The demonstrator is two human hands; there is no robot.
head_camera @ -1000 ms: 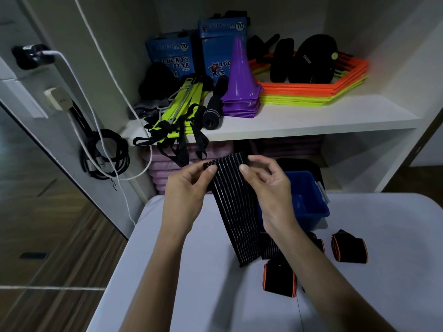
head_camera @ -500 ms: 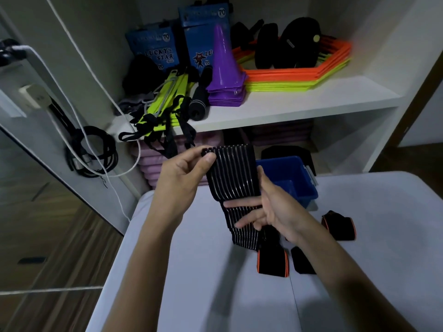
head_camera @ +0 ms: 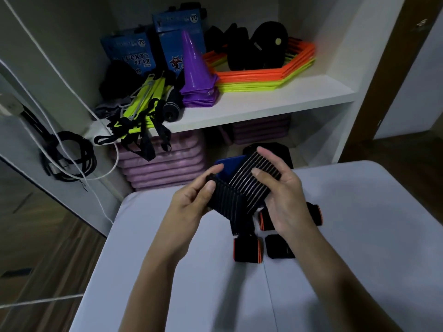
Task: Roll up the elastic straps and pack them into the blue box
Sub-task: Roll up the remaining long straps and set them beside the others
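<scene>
Two hands hold one black ribbed elastic strap above the white table: the left hand pinches its rolled end between thumb and fingers, the right hand cups the flat length. It looks light, soft and floppy, likely to spring loose, so gripping the roll itself seems wise. Little of the blue box shows behind the strap; its contents cannot be told.
</scene>
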